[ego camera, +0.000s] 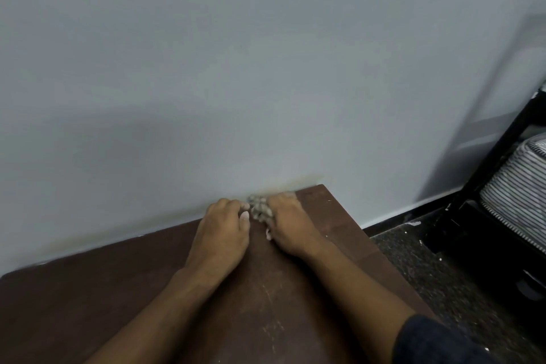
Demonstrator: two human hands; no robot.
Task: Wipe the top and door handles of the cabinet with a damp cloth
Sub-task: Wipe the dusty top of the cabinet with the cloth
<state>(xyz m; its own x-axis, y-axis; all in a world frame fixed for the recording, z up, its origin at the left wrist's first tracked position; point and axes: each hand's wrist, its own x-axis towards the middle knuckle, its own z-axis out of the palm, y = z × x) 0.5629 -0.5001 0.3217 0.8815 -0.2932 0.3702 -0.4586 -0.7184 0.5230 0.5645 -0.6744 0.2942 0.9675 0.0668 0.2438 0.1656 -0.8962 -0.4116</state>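
Cabinet top (pixel 147 289): dark brown wood, scuffed with pale streaks, set against a pale grey wall (pixel 236 68). Cloth (pixel 260 208): a small greyish bunched wad at the far edge of the top, close to the wall, held between both hands; left hand (pixel 224 224) lies palm down with its fingers curled onto the cloth's left side, right hand (pixel 288 224) clenched over its right side, dark sleeve (pixel 437 340) at the forearm. To the right, on speckled dark flooring (pixel 443 281): a black frame (pixel 502 142) with striped bedding (pixel 520 186).
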